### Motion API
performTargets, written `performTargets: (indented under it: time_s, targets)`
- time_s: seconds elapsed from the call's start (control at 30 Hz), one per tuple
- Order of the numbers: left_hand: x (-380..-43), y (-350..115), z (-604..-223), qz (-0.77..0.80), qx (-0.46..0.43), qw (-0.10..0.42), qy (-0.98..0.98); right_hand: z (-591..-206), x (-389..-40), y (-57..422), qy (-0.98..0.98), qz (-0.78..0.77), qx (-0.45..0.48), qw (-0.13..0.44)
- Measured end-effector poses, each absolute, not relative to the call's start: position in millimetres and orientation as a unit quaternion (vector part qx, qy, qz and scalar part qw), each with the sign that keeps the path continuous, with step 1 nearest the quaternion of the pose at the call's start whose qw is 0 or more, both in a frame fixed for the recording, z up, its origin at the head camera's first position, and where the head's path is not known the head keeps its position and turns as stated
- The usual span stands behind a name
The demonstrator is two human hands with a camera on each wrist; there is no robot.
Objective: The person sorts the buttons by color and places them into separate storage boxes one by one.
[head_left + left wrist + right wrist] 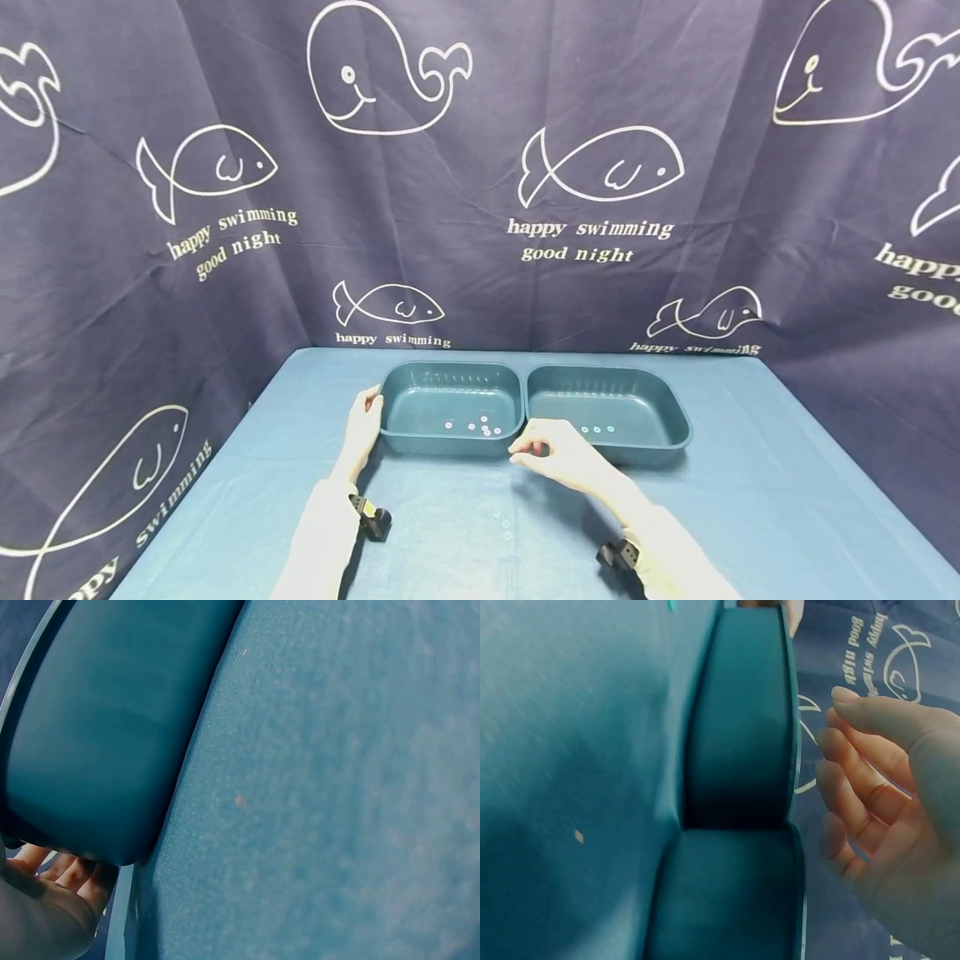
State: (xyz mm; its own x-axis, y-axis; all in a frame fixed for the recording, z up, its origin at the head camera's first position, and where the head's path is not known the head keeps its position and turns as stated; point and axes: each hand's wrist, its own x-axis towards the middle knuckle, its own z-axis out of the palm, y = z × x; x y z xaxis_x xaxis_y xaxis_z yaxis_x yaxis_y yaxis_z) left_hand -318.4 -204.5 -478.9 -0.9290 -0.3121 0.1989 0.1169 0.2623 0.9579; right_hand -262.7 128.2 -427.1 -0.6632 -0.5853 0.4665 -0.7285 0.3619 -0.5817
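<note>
Two teal plastic trays stand end to end: the left tray [450, 446] and the right tray [648, 456]. My left hand [363, 425] rests against the outer end of the left tray; its fingers [75, 877] lie along the end wall in the left wrist view. Several small pink rings [471, 427] lie in the left tray, and three pale blue rings [597, 430] show in the right one. Before the junction of the trays hovers my right hand [562, 454], fingers loosely bent. Thumb and fingertips [845, 694] come close together, with nothing visible between them.
A few pale small rings [506, 524] lie on the blue tablecloth [442, 517] in front of the trays. Behind the table hangs a dark curtain [480, 275] with whale and fish drawings. Both wrists wear small black cameras [375, 521].
</note>
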Motion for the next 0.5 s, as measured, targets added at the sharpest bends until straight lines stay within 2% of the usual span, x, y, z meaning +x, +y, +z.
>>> performTargets:
  time_s: [0.5]
  targets:
    - [-319, -206, -479, -0.609, 0.058, 0.177, -0.771, -446, -258, 115, -0.829, 0.375, 0.411, 0.055]
